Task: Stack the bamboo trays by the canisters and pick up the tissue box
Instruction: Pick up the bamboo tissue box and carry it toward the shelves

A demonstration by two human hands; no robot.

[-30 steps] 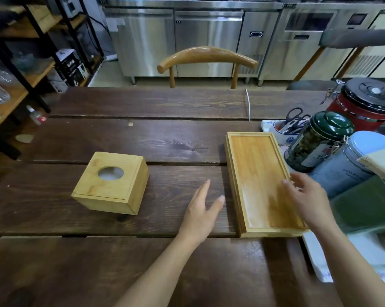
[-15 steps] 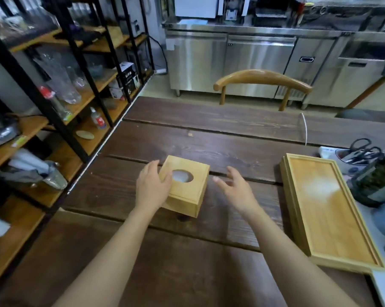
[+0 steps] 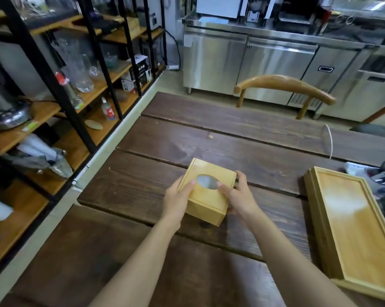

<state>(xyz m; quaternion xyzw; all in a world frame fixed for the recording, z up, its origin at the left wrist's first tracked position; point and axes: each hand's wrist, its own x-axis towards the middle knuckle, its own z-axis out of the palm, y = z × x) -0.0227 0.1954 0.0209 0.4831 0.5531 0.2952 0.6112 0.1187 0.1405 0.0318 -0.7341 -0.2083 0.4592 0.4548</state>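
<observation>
A square bamboo tissue box (image 3: pixel 206 201) with an oval hole in its top sits at the middle of the dark wooden table (image 3: pixel 242 149). My left hand (image 3: pixel 178 201) grips its left side, thumb on the lid. My right hand (image 3: pixel 239 197) grips its right side, thumb on top near the hole. Whether the box is off the table I cannot tell. The bamboo trays (image 3: pixel 350 231) lie stacked at the right edge of the view, apart from both hands. The canisters are cut off at the far right.
A black-framed shelf rack (image 3: pixel 54 89) with glassware and bottles stands along the table's left side. A wooden chair (image 3: pixel 284 87) faces the far edge, with steel counters (image 3: pixel 253 60) behind. A white cable (image 3: pixel 329 140) and a dish with scissors (image 3: pixel 384 173) lie at right.
The view swung left from the trays. My right hand left the tray stack, both hands reached the tissue box, and now they are closed on its two sides.
</observation>
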